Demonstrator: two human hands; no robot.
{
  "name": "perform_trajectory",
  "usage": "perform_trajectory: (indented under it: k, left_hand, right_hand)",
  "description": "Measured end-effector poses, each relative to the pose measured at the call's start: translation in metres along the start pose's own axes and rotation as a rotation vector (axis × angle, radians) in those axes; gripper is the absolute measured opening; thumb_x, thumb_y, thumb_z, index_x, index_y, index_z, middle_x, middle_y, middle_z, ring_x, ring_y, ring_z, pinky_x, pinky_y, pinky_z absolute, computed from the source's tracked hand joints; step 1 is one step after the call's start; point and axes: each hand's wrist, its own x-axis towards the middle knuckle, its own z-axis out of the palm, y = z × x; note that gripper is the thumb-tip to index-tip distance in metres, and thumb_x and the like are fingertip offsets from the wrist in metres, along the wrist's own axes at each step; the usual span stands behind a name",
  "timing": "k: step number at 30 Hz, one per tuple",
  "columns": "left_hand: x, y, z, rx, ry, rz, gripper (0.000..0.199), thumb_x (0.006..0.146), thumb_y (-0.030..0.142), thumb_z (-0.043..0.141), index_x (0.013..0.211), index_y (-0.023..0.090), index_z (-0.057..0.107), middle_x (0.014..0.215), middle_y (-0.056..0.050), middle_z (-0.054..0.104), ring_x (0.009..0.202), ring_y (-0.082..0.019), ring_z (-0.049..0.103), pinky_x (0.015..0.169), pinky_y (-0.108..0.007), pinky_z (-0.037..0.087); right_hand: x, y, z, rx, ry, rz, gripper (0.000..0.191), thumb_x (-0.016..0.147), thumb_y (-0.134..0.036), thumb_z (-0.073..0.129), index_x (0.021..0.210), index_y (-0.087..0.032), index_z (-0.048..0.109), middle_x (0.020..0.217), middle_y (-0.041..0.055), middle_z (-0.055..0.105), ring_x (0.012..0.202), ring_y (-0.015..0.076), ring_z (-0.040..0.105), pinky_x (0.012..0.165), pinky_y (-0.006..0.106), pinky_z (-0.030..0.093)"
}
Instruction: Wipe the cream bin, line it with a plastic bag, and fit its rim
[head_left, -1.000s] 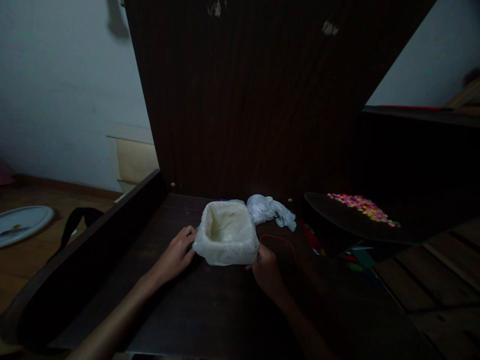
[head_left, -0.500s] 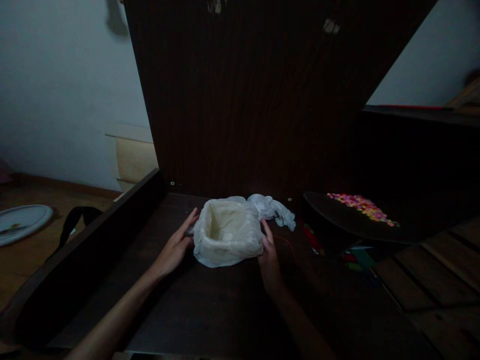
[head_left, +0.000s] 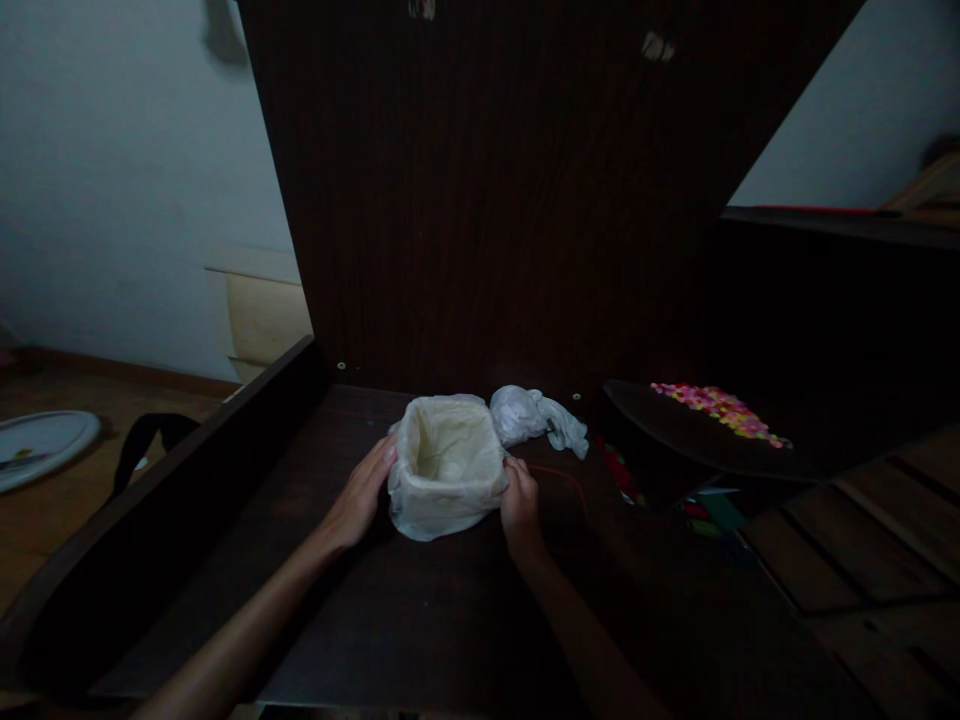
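1. The squarish container [head_left: 454,485] sat just below the middle of the frame on the dark wooden surface [head_left: 360,630], sheathed in a thin, whitish plastic liner [head_left: 439,515] that was folded over its rim.
2. Its mouth pointed up, so I could see down inside. The opening looked nearly square, with its front rim running left to right; I couldn't pick out a clear long axis.
3. The left hand [head_left: 356,503] lay along the container's left side, fingers stretched out together and touching the plastic.
4. The right hand [head_left: 520,503] had its fingers curled in narrowly at the right rim, holding the liner there.
5. Just beyond the right back corner lay a crumpled plastic bag [head_left: 517,415], near the upright wooden panel [head_left: 487,220].
6. A reddish cord [head_left: 559,472] curved to the right of the right hand; colourful small pieces [head_left: 724,410] covered part of a shelf [head_left: 675,432] at right of the frame.
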Motion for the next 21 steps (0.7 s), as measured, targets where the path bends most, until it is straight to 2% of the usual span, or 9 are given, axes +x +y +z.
perform_trajectory:
  k: [2,5,10,13,15,17,19,21]
  left_hand:
    - [0.001,0.0,0.002,0.015,0.005,-0.004,0.074,0.093,0.072,0.045,0.142,0.018,0.06,0.155,-0.01,0.051,0.149,-0.035,0.039,0.128,-0.049,0.02]
    - [0.001,-0.002,0.004,0.025,0.013,0.009,0.079,0.094,0.073,0.041,0.144,0.015,0.056,0.157,-0.012,0.048,0.147,-0.035,0.041,0.127,-0.05,0.022]
    - [0.003,-0.007,0.005,0.093,-0.017,0.118,0.086,0.095,0.075,0.034,0.161,0.02,0.029,0.169,-0.01,0.027,0.155,-0.033,0.024,0.129,-0.049,0.013]
    - [0.007,-0.009,0.005,0.214,-0.045,0.219,0.084,0.095,0.077,0.029,0.157,0.021,0.037,0.164,-0.012,0.037,0.151,-0.036,0.029,0.127,-0.052,0.013]
    - [0.009,-0.008,0.005,0.253,-0.04,0.223,0.082,0.095,0.077,0.025,0.15,0.02,0.048,0.152,-0.014,0.05,0.141,-0.036,0.042,0.122,-0.053,0.026]
    - [0.011,-0.005,0.006,0.254,-0.028,0.198,0.08,0.096,0.077,0.023,0.14,0.02,0.057,0.137,-0.014,0.06,0.125,-0.034,0.052,0.112,-0.05,0.04]
    - [0.012,-0.002,0.008,0.244,-0.007,0.181,0.077,0.096,0.076,0.023,0.128,0.019,0.064,0.127,-0.013,0.064,0.114,-0.031,0.056,0.105,-0.046,0.046]
    - [0.013,0.001,0.011,0.225,0.025,0.183,0.074,0.097,0.075,0.025,0.119,0.019,0.067,0.122,-0.012,0.064,0.111,-0.03,0.057,0.104,-0.044,0.046]
  right_hand:
    - [0.004,0.0,0.002,0.008,0.005,0.031,0.042,0.086,-0.053,0.048,0.075,-0.02,0.072,0.081,0.008,0.071,0.086,0.0269,0.065,0.079,0.037,0.05]
    - [0.006,-0.006,0.003,0.021,-0.004,0.046,0.047,0.09,-0.057,0.048,0.095,-0.018,0.074,0.098,0.0091,0.075,0.104,0.0284,0.065,0.09,0.037,0.049]
    - [0.008,-0.02,0.007,0.063,-0.075,-0.033,0.049,0.093,-0.058,0.05,0.124,-0.022,0.065,0.128,0.0064,0.069,0.127,0.0242,0.057,0.11,0.036,0.038]
    - [0.013,-0.019,0.011,0.146,-0.153,-0.109,0.05,0.093,-0.056,0.051,0.131,-0.024,0.062,0.141,0.0056,0.062,0.135,0.0232,0.051,0.117,0.038,0.031]
    - [0.017,-0.013,0.014,0.193,-0.154,-0.105,0.048,0.089,-0.057,0.054,0.121,-0.023,0.067,0.133,0.0069,0.067,0.129,0.0256,0.055,0.113,0.04,0.036]
    - [0.02,-0.007,0.016,0.216,-0.144,-0.091,0.042,0.084,-0.057,0.058,0.103,-0.021,0.07,0.114,0.0073,0.073,0.114,0.0271,0.062,0.101,0.04,0.045]
    - [0.022,-0.002,0.017,0.221,-0.16,-0.095,0.033,0.081,-0.053,0.061,0.085,-0.021,0.068,0.092,0.0045,0.073,0.095,0.0251,0.064,0.085,0.037,0.05]
    - [0.024,-0.001,0.017,0.225,-0.174,-0.101,0.026,0.077,-0.047,0.065,0.074,-0.022,0.062,0.074,-0.0001,0.065,0.077,0.0207,0.06,0.07,0.031,0.048]
